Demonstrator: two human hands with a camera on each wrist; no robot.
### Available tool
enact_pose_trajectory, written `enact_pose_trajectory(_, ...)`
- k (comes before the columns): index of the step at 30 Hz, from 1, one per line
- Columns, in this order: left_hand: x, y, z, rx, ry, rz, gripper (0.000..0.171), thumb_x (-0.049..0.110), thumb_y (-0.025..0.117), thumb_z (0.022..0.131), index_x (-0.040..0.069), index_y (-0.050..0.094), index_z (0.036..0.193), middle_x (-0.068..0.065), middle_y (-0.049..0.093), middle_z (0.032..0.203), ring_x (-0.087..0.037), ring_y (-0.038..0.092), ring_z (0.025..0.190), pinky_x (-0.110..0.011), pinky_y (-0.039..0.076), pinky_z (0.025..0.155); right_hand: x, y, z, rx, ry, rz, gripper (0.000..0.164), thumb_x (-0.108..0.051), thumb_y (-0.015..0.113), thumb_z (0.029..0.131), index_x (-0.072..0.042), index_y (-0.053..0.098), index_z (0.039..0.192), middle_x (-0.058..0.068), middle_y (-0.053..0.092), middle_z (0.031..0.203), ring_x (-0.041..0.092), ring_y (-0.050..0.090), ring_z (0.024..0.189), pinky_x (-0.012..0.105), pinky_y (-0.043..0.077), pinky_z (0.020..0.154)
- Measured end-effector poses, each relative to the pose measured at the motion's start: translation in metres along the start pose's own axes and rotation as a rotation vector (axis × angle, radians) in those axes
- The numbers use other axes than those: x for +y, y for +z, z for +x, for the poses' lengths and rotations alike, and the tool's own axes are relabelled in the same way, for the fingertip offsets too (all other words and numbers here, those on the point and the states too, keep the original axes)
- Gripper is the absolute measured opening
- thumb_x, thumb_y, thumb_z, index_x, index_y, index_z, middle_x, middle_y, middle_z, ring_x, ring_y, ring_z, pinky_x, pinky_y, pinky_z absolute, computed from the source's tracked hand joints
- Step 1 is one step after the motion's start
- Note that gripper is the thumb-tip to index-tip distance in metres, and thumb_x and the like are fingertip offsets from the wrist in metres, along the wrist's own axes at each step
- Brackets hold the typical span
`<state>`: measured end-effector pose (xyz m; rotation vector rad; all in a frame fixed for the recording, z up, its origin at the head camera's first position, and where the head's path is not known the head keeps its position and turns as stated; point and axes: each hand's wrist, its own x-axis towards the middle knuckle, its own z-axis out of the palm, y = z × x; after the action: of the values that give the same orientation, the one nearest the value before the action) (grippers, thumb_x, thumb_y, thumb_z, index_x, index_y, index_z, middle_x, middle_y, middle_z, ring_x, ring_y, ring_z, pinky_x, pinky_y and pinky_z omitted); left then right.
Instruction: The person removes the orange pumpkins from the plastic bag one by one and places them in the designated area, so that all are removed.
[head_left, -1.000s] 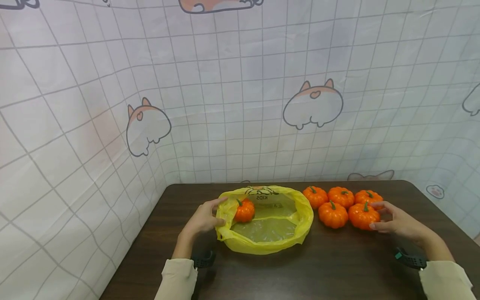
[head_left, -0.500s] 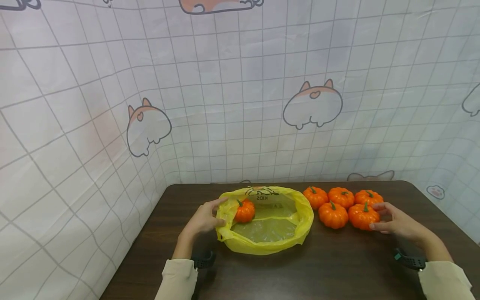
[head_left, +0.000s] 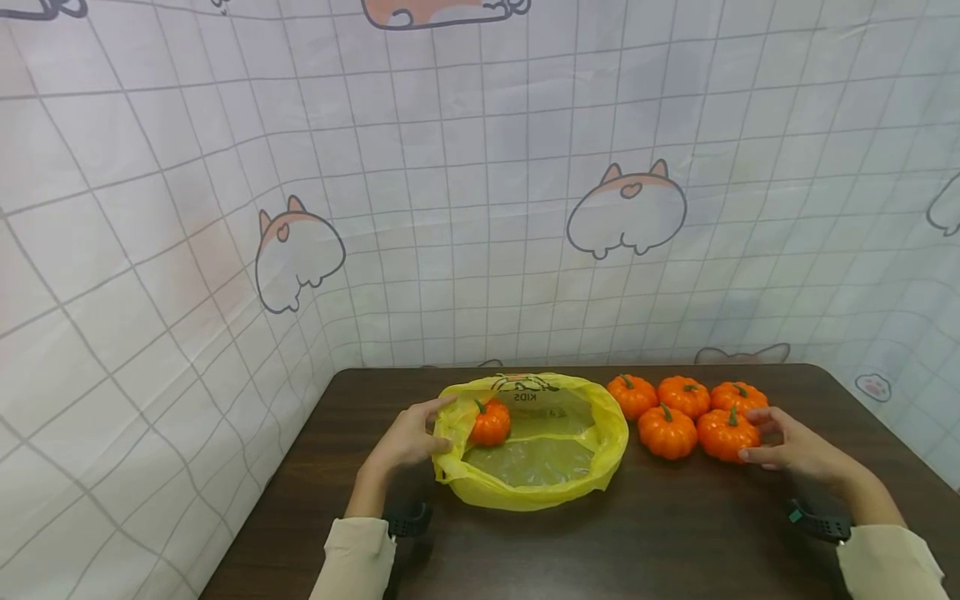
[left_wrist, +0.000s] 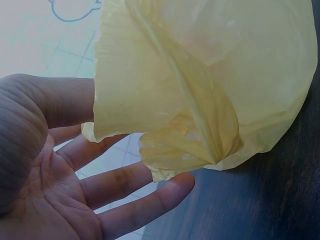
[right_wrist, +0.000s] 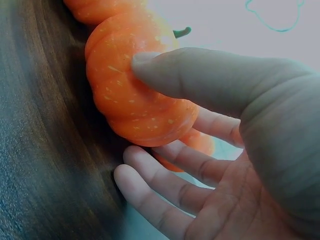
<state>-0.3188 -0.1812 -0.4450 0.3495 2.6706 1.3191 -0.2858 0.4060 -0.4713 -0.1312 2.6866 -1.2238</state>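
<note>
A yellow plastic bag (head_left: 525, 497) stands on the table with its mouth wide and its rim folded outward. Inside it, at the left, lies one small orange pumpkin (head_left: 491, 423). My left hand (head_left: 406, 437) holds the left side of the rim; in the left wrist view the plastic hides the thumb's end. To the right of the bag, my right hand (head_left: 802, 450) holds the front right pumpkin (head_left: 726, 436) by its right side. In the right wrist view the thumb (right_wrist: 165, 75) lies on that pumpkin's near face, and the index finger passes behind it.
Several more pumpkins (head_left: 667, 432) sit close together beside the bag and touch or nearly touch the one at my right hand. Everything rests on a dark wooden table (head_left: 600, 550). A white grid-patterned cloth (head_left: 465, 208) hangs behind and to the left.
</note>
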Motion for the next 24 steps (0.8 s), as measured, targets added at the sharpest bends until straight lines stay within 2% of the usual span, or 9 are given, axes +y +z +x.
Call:
enact_pose_trajectory(7, 0.0, 0.0, 0.0, 0.001, 0.003, 0.001, 0.074, 0.0, 0.075, 0.086, 0.019, 0.05, 0.153, -0.025, 0.062, 0.138, -0.019, 0.069, 0.087, -0.041, 0.063, 0.073, -0.008, -0.003, -0.003, 0.003, -0.002, -0.025, 0.074, -0.025, 0.072, 0.095, 0.012, 0.03, 0.143, 0.039, 0.044, 0.134, 0.032, 0.061, 0.108, 0.035, 0.059, 0.081)
enact_pose_trajectory(13, 0.002, 0.0, 0.0, -0.001, 0.007, -0.003, 0.074, 0.001, 0.074, 0.085, 0.018, 0.05, 0.153, -0.025, 0.063, 0.137, -0.019, 0.069, 0.087, -0.038, 0.063, 0.072, -0.028, -0.01, -0.008, 0.03, 0.005, -0.09, 0.076, -0.034, 0.068, 0.098, 0.011, 0.029, 0.145, 0.042, 0.039, 0.141, 0.051, 0.051, 0.12, 0.056, 0.055, 0.091)
enact_pose_trajectory(17, 0.003, 0.0, 0.0, -0.008, 0.005, -0.01, 0.074, 0.001, 0.074, 0.086, 0.017, 0.05, 0.153, -0.025, 0.064, 0.135, -0.019, 0.07, 0.085, -0.035, 0.062, 0.07, -0.047, -0.009, -0.012, 0.077, -0.037, -0.141, 0.076, -0.038, 0.066, 0.099, 0.01, 0.03, 0.146, 0.041, 0.038, 0.143, 0.058, 0.046, 0.125, 0.063, 0.053, 0.092)
enact_pose_trajectory(20, 0.002, 0.0, 0.0, -0.008, 0.006, -0.007, 0.073, 0.001, 0.074, 0.086, 0.018, 0.05, 0.153, -0.025, 0.064, 0.135, -0.019, 0.07, 0.087, -0.035, 0.062, 0.07, -0.062, -0.007, -0.014, 0.115, -0.109, -0.167, 0.072, -0.037, 0.066, 0.099, 0.008, 0.034, 0.145, 0.039, 0.042, 0.143, 0.057, 0.049, 0.125, 0.06, 0.055, 0.09)
enact_pose_trajectory(24, 0.002, 0.0, 0.0, -0.005, 0.009, -0.001, 0.073, 0.002, 0.074, 0.086, 0.018, 0.05, 0.153, -0.025, 0.063, 0.137, -0.019, 0.07, 0.09, -0.038, 0.063, 0.073, -0.084, -0.002, -0.016, 0.149, -0.224, -0.181, 0.061, -0.031, 0.068, 0.099, 0.003, 0.042, 0.143, 0.032, 0.051, 0.14, 0.05, 0.055, 0.122, 0.04, 0.058, 0.081)
